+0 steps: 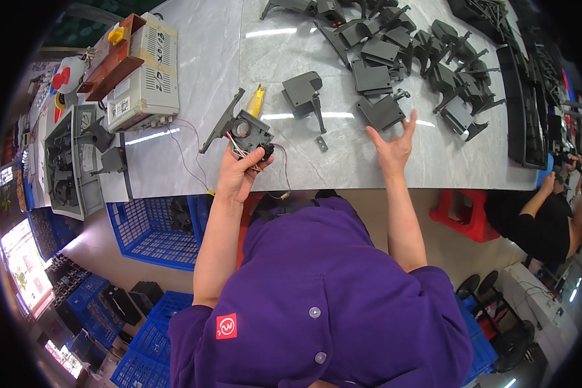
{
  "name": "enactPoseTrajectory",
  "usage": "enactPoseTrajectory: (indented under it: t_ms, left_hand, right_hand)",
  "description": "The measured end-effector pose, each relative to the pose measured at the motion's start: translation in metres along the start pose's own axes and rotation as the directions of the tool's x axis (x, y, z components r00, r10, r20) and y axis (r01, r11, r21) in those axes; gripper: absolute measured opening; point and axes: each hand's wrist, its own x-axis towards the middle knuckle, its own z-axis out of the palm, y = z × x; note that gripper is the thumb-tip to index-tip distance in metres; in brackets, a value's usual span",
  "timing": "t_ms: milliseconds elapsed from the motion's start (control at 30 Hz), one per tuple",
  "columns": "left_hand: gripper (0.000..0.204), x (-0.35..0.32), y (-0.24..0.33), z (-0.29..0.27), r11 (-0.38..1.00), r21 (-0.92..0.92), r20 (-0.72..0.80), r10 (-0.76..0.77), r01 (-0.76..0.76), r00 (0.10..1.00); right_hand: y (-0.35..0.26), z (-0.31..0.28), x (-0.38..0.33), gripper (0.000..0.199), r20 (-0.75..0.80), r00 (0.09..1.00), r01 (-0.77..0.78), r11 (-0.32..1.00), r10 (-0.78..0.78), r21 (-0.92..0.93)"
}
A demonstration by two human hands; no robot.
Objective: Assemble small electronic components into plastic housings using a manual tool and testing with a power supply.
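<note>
Centrally, just left of the frame's middle, the left hand [238,173] is gripping a grey motor unit [249,132] with its fingers closed around the lower edge, red and white wires [187,152] trailing from it across the table [343,161]. A long grey arm is sticking out from the unit toward the upper left, and a yellow piece [257,100] is lying just above it. Right of centre, the right hand [393,145] is resting open on the table, fingers spread, holding nothing, its fingertips reaching up to a grey bracket [381,111]. Between the hands a single bracket part [304,94] is lying, with a small flat plate [321,143] just below it. Across the upper right a heap of grey parts [420,52] is spreading out. In the upper left a white box [145,74] is sitting beside a brown block [113,58]. Below the table edge a blue crate [152,233] is standing at the left and a red stool [462,213] at the right. At the right edge another person's arm [540,194] is showing.
</note>
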Motion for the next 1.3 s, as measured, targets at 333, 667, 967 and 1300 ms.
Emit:
enactPoseTrajectory:
  t_ms: [333,667,967,1300]
  left_hand:
    - [0.065,0.007,0.000,0.014,0.995,-0.091,0.057,0.035,-0.030,0.998]
    - [0.037,0.021,-0.002,0.005,0.935,-0.345,0.158,-0.025,0.079,0.987]
    - [0.042,0.022,0.001,0.004,0.968,-0.251,0.141,0.005,0.031,0.990]
    - [0.066,0.022,0.003,-0.007,0.919,-0.386,0.171,-0.012,0.079,0.985]
  right_hand:
    - [0.029,-0.038,0.032,0.082,-0.036,0.999,-0.018,0.986,0.025,0.167]
    - [-0.064,0.043,-0.051,0.030,0.477,0.872,-0.121,0.900,-0.105,0.419]
    - [-0.094,0.098,-0.055,0.033,0.778,0.568,-0.685,0.679,0.269,0.265]
    - [-0.092,0.093,-0.050,0.025,0.790,0.558,-0.759,0.542,0.254,0.362]
